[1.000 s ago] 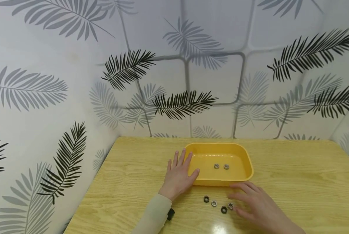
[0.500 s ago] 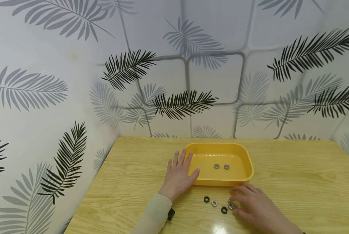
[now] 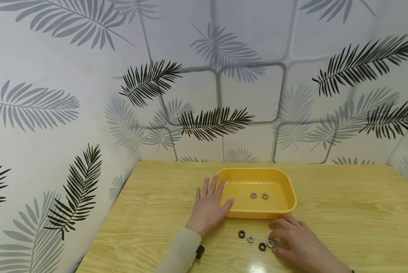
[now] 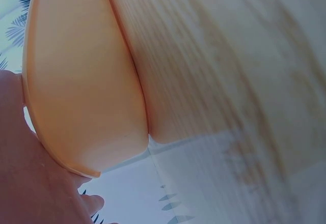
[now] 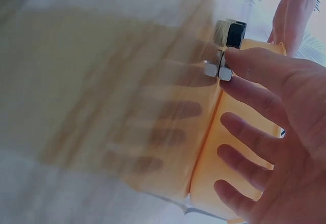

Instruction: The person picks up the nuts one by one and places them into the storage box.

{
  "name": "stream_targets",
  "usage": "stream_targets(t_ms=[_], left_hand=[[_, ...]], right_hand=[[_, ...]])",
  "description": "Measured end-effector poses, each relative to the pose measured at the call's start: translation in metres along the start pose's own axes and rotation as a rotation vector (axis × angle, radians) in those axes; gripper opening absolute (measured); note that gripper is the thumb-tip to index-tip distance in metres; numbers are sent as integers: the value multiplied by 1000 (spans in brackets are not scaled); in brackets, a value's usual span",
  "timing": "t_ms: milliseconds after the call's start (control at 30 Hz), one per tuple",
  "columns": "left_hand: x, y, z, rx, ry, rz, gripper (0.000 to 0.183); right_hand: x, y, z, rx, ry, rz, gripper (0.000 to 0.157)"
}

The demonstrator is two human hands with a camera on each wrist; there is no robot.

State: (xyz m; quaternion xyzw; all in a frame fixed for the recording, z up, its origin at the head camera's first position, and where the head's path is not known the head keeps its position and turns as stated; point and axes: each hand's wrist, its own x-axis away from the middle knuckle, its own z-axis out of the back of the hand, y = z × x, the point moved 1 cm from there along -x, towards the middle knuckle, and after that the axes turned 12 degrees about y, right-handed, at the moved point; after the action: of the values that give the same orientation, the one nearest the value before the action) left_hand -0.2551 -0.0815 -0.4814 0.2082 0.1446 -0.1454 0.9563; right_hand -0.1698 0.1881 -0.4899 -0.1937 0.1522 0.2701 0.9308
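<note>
My left hand (image 3: 208, 210) rests with spread, straight fingers on the left end of a yellow plastic tray (image 3: 255, 215). Inside the tray lie two silver nuts, one on the left (image 3: 253, 195) and one on the right (image 3: 265, 196). In front of it, my right hand (image 3: 301, 242) pinches a silver hex nut (image 3: 270, 243) at the table surface between thumb and forefinger; the right wrist view shows both fingertips at this nut (image 5: 224, 74), the other fingers spread. Left of it are a black nut (image 3: 262, 246), a smaller silver nut (image 3: 250, 239) and another black nut (image 3: 241, 234).
The wood-grain table (image 3: 344, 204) extends to both sides of the tray. A leaf-patterned wall (image 3: 251, 91) stands right behind its back edge. A dark object (image 3: 199, 251) shows beside the left forearm.
The right thumb and forefinger have closed in on the rightmost silver nut. My left hand, the tray and the other nuts hold their places, apart from a slight shift of the head view.
</note>
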Motion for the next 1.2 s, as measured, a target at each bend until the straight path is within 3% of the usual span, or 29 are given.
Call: stream_targets(t_ms=[267, 533, 967, 1200], left_hand=[[2, 0, 0, 2, -6, 5, 71], [3, 1, -2, 5, -13, 10, 71], [0, 1, 0, 0, -3, 3, 71], [0, 0, 0, 2, -3, 3, 71]], right_hand=[[-1, -2, -4, -1, 33, 36, 16], [-2, -1, -5, -12, -36, -10, 13], [-1, -5, 3, -45, 35, 44, 13], [-4, -13, 11, -83, -16, 23, 13]])
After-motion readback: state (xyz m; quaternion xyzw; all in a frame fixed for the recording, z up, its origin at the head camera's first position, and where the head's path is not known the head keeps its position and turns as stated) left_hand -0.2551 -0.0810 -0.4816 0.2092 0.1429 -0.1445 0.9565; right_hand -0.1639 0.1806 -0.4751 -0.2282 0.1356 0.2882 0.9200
